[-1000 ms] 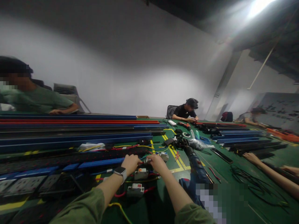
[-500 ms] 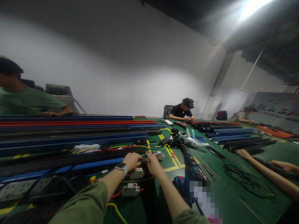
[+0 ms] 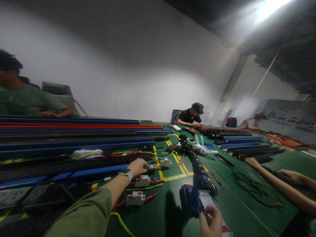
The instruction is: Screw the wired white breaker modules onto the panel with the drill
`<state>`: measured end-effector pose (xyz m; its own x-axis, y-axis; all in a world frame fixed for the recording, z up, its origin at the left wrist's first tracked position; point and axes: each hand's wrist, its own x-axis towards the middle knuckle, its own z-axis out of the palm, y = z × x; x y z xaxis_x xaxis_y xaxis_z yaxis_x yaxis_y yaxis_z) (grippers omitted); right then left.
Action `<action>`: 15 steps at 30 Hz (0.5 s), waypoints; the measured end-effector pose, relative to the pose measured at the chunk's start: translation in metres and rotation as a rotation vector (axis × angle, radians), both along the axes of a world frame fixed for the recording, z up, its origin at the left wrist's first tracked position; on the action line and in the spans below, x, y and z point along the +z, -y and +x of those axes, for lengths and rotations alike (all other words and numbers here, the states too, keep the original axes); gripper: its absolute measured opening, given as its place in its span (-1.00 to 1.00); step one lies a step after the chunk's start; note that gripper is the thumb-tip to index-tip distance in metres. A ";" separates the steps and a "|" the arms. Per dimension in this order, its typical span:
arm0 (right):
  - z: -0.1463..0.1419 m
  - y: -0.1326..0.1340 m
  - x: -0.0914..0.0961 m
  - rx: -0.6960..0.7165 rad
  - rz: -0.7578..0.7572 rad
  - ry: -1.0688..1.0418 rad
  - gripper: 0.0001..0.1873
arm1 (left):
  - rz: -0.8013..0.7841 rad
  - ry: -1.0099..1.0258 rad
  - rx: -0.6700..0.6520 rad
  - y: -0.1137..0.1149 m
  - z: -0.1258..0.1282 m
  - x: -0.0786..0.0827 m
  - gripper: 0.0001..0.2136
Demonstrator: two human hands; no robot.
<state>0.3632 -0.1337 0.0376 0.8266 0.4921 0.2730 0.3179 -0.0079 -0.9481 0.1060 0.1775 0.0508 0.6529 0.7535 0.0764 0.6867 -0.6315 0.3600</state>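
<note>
Our left hand has fingertips at the near end of the first breaker, at its 3 o'clock; can't tell if gripping. Second breaker at 5, third breaker at 6, both on the green tabletop. Our right hand is half-curled by a lit phone, hold unclear; blue power tool at its 11.

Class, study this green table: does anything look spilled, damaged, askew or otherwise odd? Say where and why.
Nothing looks plainly spilled or damaged. Mildly odd: a short red wire lies alone right of the blue tool, apart from the wired breakers, and a black cable sprawls in loose loops farther right.
</note>
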 end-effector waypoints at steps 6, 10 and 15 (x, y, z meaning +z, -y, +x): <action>0.016 -0.038 0.064 0.252 0.017 -0.030 -0.25 | -0.030 0.023 0.011 -0.002 0.000 0.000 -0.73; 0.020 -0.067 0.076 0.251 -0.011 -0.006 -0.43 | -0.043 0.016 0.015 0.001 -0.001 0.003 -0.73; 0.026 -0.078 0.073 0.350 -0.096 -0.035 -0.51 | -0.051 0.026 0.036 0.003 -0.001 0.006 -0.72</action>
